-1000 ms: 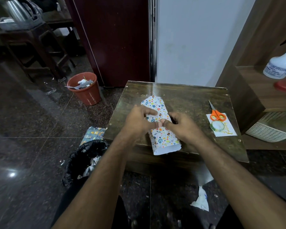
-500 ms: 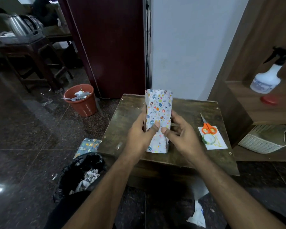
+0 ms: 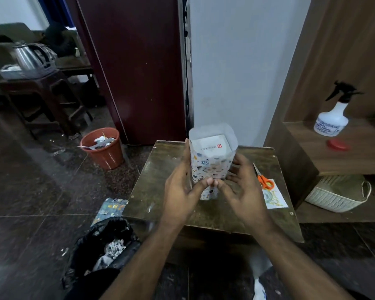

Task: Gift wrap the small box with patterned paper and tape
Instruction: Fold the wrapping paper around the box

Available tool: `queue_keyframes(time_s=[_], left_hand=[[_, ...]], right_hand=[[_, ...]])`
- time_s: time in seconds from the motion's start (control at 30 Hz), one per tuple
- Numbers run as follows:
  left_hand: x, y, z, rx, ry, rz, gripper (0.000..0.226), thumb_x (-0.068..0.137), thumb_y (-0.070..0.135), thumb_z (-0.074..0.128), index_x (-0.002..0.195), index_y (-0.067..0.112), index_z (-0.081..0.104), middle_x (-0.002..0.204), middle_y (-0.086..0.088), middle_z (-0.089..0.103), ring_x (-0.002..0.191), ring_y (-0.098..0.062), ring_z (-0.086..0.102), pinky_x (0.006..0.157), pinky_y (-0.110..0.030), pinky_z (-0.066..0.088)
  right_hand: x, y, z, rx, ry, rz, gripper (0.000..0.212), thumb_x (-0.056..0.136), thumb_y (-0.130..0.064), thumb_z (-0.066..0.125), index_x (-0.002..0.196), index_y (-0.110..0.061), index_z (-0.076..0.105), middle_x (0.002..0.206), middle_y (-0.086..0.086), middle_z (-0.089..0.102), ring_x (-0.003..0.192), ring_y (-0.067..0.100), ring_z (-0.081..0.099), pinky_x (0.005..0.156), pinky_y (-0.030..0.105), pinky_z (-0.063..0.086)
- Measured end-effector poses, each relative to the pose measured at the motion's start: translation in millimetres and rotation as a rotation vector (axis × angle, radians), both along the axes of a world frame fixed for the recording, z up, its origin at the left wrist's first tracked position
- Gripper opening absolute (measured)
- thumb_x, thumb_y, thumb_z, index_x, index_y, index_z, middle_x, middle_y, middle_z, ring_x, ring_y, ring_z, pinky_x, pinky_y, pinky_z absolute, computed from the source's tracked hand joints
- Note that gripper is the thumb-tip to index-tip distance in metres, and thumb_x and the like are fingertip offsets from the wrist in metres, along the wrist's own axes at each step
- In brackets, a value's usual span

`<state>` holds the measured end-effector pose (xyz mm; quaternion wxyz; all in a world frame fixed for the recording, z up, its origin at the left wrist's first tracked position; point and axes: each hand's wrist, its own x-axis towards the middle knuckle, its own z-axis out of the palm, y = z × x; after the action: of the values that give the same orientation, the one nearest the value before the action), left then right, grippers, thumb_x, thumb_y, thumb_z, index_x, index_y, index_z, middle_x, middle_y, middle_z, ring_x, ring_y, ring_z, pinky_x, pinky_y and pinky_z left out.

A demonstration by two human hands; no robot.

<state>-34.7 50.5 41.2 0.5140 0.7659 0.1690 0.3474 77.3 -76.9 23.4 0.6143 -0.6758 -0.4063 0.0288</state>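
The small box (image 3: 210, 146) stands upright on end over the wooden table (image 3: 167, 182), sleeved in patterned paper (image 3: 210, 167) whose open top rises past the box as a pale collar, so the white end of the box with its red logo shows inside it. Both hands hold this wrapped box between them: the left hand (image 3: 180, 187) lies along its left side with the fingers reaching up the paper and the thumb curled across the front near the bottom, and the right hand (image 3: 240, 187) cups the right side, fingers spread loosely behind and beside the paper, thumb meeting the left thumb at the front lower edge. Whether the bottom of the sleeve touches the table I cannot tell, since the thumbs and palms cover it. To the right on the table, orange-handled scissors (image 3: 263, 180) lie partly on a white card (image 3: 274, 197), with a roll of tape (image 3: 268, 197) just below the handles. On the floor to the left stand an orange bin (image 3: 103, 148) with scraps in it and, nearer, a black bag (image 3: 100, 247), with an offcut of patterned paper (image 3: 110, 208) beside the table edge. A spray bottle (image 3: 332, 118) and a red lid (image 3: 338, 145) sit on the shelf at right, a white basket (image 3: 338, 193) below
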Motion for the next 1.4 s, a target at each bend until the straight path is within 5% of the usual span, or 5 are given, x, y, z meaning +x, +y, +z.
queue_keyframes(time_s=[0.17,0.47,0.83,1.03,1.4], left_hand=[[-1,2,6,-0.247,-0.041,-0.083,0.067,0.089,0.022,0.081,0.144,0.045,0.051,0.137,0.005,0.068,0.124,-0.018,0.067,0.1,-0.045,0.057],[2,3,-1,-0.73,0.219,-0.017,0.043,0.09,0.029,0.079,0.125,0.005,0.066,0.109,-0.007,0.079,0.097,-0.022,0.078,0.074,-0.033,0.062],[3,36,-11,-1.03,0.322,-0.117,0.079,0.068,0.046,0.086,0.134,0.009,0.064,0.127,-0.014,0.072,0.126,-0.035,0.065,0.113,-0.057,0.044],[2,41,-12,-1.072,0.314,-0.166,0.071,0.076,0.046,0.084,0.135,0.011,0.065,0.131,-0.013,0.071,0.123,-0.031,0.066,0.111,-0.053,0.048],[1,33,-9,-1.053,0.405,-0.137,0.055,0.089,0.042,0.077,0.132,0.008,0.066,0.123,-0.016,0.074,0.118,-0.034,0.07,0.103,-0.058,0.053]], right_hand=[[0,-2,10,-0.112,0.102,0.092,0.071,0.092,-0.043,0.075,0.153,-0.047,0.038,0.138,-0.016,0.059,0.124,0.009,0.063,0.095,0.048,0.058],[1,4,9,-0.167,0.428,0.223,0.047,0.102,-0.031,0.063,0.148,-0.033,0.054,0.131,-0.021,0.069,0.119,0.007,0.068,0.1,0.039,0.057],[5,7,9,-0.11,0.777,0.339,0.034,0.103,-0.031,0.056,0.134,-0.024,0.068,0.13,0.0,0.072,0.129,0.026,0.063,0.104,0.041,0.047],[3,6,9,-0.053,0.709,0.394,0.046,0.09,-0.03,0.067,0.135,-0.023,0.065,0.13,-0.003,0.072,0.118,0.013,0.068,0.088,0.025,0.056],[7,9,-8,-0.355,0.123,0.25,0.09,0.071,-0.056,0.085,0.15,-0.043,0.042,0.145,-0.011,0.047,0.132,0.009,0.052,0.105,0.04,0.053]])
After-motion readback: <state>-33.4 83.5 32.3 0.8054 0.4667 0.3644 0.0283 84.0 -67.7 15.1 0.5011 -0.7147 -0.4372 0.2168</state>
